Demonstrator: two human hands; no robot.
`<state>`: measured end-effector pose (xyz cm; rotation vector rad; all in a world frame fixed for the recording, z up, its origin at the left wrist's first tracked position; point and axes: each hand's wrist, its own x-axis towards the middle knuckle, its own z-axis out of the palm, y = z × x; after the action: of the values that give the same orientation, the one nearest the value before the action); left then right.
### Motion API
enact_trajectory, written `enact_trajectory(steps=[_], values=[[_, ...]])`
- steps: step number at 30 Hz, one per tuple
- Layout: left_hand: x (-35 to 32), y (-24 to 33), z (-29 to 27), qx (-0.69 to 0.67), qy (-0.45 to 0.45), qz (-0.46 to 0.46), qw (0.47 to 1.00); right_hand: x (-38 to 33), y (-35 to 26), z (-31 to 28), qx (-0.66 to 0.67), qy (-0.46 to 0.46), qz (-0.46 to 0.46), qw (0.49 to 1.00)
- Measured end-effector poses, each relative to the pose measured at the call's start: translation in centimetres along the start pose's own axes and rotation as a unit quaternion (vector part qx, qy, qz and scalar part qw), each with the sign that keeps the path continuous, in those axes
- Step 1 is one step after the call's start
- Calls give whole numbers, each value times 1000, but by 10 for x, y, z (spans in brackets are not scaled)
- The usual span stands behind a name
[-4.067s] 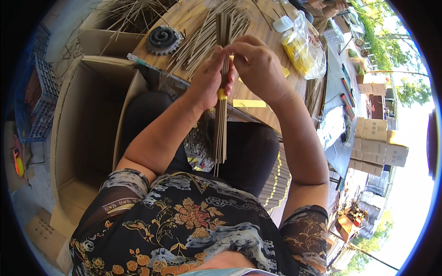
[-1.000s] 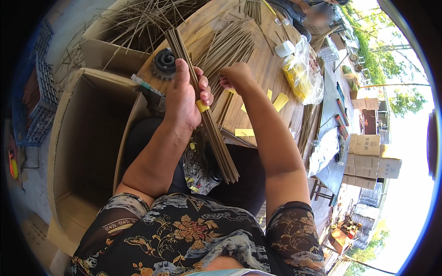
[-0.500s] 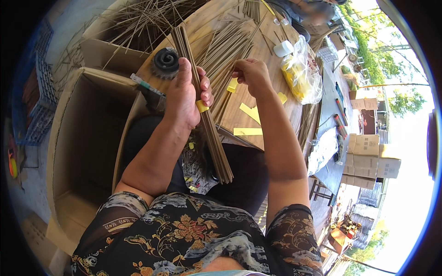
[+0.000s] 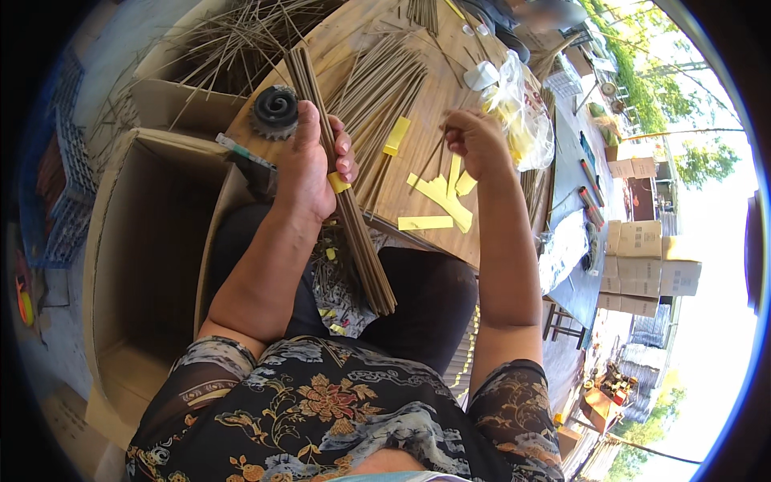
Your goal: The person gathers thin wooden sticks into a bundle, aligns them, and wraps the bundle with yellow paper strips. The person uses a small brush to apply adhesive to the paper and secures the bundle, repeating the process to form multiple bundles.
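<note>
My left hand grips a bundle of thin brown sticks bound by a yellow band; the bundle slants from above the table down over my lap. My right hand is over the wooden table, fingers closed, apparently pinching a thin stick just above several yellow paper strips. A fan of loose sticks lies on the table between my hands.
A black gear-like spool sits at the table's left edge. An open cardboard box stands on my left, another box holding tangled sticks behind it. A clear plastic bag lies at the right; stacked cartons beyond.
My right hand has moved right, away from the bundle, toward the yellow strips. The bundle, upright between both hands four seconds ago, is now held by my left hand alone.
</note>
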<state>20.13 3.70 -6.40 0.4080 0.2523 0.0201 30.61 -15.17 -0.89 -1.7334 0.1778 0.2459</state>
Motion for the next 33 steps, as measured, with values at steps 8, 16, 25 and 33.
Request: enact_trajectory(steps=[8,16,25,33], values=[[2,1,-2,18,-5,4,1000,2,65,-32,157,-38,236,958],[3,-1,-2,25,-14,6,1000,-23,32,-31,65,-1,-5,998],[3,-2,-1,22,-20,-10,999,-19,26,-22,-102,58,-179,977],[3,-2,-2,29,-19,-9,999,-20,53,-24,-141,15,-143,980]])
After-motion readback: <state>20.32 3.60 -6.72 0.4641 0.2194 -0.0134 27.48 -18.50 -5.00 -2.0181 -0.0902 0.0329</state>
